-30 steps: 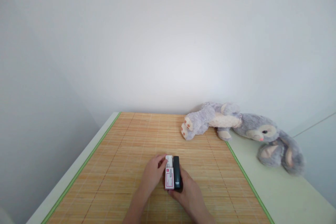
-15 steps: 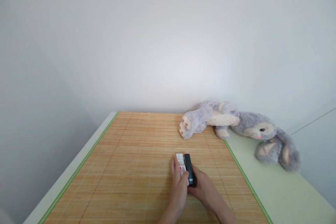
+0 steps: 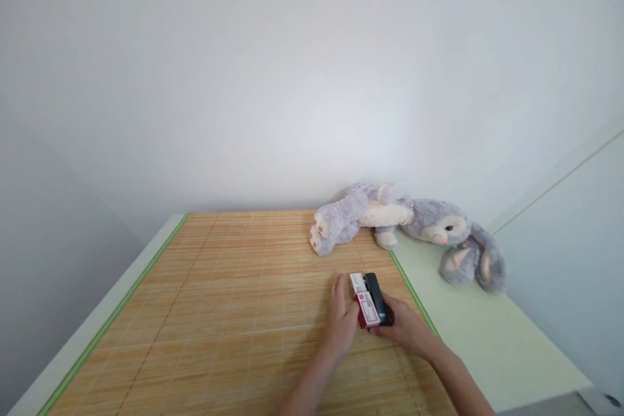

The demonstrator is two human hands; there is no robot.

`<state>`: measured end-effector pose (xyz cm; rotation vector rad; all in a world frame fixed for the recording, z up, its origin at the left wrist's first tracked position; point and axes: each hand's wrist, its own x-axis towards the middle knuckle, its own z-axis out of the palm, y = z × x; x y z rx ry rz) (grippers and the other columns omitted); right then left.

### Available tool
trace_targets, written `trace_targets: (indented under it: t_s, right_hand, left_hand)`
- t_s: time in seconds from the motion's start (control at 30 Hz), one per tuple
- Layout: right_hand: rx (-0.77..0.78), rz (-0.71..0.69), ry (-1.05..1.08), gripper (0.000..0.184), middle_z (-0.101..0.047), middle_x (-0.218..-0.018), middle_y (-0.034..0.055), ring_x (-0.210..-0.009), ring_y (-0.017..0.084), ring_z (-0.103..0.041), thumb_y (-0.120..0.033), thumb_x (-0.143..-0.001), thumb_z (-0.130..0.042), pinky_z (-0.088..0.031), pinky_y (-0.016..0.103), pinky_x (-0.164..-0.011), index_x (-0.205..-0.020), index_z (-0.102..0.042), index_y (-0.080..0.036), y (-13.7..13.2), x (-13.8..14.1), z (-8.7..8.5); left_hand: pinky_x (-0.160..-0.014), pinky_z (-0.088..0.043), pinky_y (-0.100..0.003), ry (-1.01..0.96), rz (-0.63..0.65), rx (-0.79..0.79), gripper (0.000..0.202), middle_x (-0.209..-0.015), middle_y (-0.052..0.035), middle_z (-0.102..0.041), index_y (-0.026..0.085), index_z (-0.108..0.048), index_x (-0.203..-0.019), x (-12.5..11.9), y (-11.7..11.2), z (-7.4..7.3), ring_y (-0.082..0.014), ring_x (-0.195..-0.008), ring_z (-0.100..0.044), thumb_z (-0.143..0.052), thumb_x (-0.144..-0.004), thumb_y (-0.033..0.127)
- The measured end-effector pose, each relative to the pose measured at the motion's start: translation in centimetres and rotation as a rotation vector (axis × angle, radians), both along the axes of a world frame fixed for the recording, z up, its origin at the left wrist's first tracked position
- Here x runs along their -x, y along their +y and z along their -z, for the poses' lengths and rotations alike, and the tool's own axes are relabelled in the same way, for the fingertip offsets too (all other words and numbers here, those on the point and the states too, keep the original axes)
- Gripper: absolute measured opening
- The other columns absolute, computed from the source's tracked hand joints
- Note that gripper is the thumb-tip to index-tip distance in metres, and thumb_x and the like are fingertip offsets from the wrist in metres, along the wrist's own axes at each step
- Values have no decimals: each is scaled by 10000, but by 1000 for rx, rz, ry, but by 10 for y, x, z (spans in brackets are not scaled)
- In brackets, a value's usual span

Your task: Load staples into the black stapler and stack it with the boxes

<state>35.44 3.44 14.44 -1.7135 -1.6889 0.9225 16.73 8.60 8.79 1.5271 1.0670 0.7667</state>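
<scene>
A black stapler point(image 3: 375, 298) rests on the right side of the bamboo mat, its length pointing away from me. Along its left side lie two small boxes: a red-and-white box point(image 3: 369, 310) nearer me and a white box with printing point(image 3: 357, 283) beyond it. My right hand point(image 3: 402, 324) grips the stapler from the right; some of its fingers are hidden. At the boxes' left side is my left hand point(image 3: 341, 322), fingers stretched out and thumb apart from them. Its thumb is by the red-and-white box; whether it touches is unclear.
The bamboo mat point(image 3: 234, 299) with green edging covers most of a pale table point(image 3: 497, 338). A grey plush rabbit point(image 3: 385, 213) lies on its side along the back right, partly on the mat. A white wall point(image 3: 292, 78) rises behind the table.
The view has turned right. The stapler and boxes have shifted right across the mat with my right hand. My left thumb has come off the top of the near box, and that hand has opened.
</scene>
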Motion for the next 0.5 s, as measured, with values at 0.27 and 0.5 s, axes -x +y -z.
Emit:
trace_targets:
  t_s: [0.27, 0.5]
  right_hand:
    - [74, -44, -60, 522, -760, -1035, 54, -887, 257, -679, -338, -698, -741, -512, 325, -780, -1189, -672, -175, 5, 4, -5]
    - [49, 84, -176, 914, -655, -832, 15, -739, 240, -632, -384, -735, -721, -515, 366, -721, -1551, -374, -164, -21, -22, 0]
  left_hand:
    - [-1294, -202, -500, 165, 227, -341, 885, -1621, -55, -409, 296, -404, -1553, 37, 15, -18, -291, -1502, -334, -735, -733, 288]
    - [-1276, -285, -481, 297, 141, -412, 707, -1591, -70, -448, 266, -398, -1555, 84, 4, -16, -255, -1487, -370, -598, -877, 286]
